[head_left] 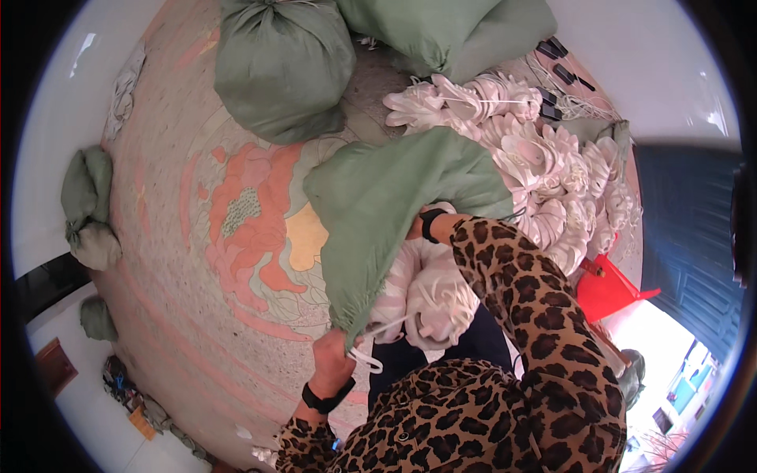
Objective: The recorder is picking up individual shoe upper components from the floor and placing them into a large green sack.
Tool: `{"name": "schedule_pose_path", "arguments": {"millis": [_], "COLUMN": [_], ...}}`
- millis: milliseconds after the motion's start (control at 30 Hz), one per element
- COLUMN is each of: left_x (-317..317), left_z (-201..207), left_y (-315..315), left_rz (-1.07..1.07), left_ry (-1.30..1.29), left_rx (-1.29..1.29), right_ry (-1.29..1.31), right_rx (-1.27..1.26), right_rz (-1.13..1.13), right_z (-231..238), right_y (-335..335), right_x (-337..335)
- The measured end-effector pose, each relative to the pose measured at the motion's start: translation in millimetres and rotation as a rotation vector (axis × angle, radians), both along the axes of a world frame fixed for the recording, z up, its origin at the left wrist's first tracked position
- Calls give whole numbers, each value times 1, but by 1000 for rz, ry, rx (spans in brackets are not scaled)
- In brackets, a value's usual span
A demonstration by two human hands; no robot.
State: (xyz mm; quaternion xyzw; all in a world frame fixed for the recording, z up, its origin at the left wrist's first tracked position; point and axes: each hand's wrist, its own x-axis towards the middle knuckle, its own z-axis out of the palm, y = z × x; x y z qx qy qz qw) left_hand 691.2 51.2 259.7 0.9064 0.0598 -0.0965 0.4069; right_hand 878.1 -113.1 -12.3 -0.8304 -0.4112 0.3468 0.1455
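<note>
A green cloth sack (pixel 378 185) lies tilted in front of me with its mouth toward my body. White and pale pink bundles of shoe-like pieces (pixel 441 303) show at the mouth, partly covered by the cloth. My left hand (pixel 333 364) is closed on the gathered edge of the sack, and a white cord (pixel 367 361) hangs beside it. Between the cloth and the bundles reaches my right hand (pixel 416 227); its fingers are mostly hidden. More white shoe-like bundles (pixel 544 169) are heaped right behind the sack.
Full green sacks (pixel 284 67) stand at the far side. Dark blocks and cords (pixel 564 75) lie by the far right wall. A red plastic scoop-like thing (pixel 607 290) is at the right, near a blue door (pixel 682 236). Smaller tied sacks (pixel 88 189) line the left wall.
</note>
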Motion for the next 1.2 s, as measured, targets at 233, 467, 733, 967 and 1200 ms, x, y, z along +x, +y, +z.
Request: {"name": "schedule_pose_path", "arguments": {"millis": [233, 467, 733, 967, 1200], "left_x": [-4, 16, 84, 150, 243], "left_z": [-18, -55, -94, -107, -94], "left_y": [8, 29, -2, -4, -1], "left_rz": [224, 540, 109, 302, 97], "left_ry": [32, 258, 117, 0, 18], "left_rx": [22, 8, 95, 58, -85], "right_ry": [-89, 184, -61, 42, 231], "right_rx": [570, 152, 15, 358, 318], "right_rz": [-10, -316, -71, -349, -1390], "right_z": [-43, 84, 77, 106, 48], "right_y": [-25, -124, -249, -175, -136], "right_x": [23, 69, -38, -58, -37]}}
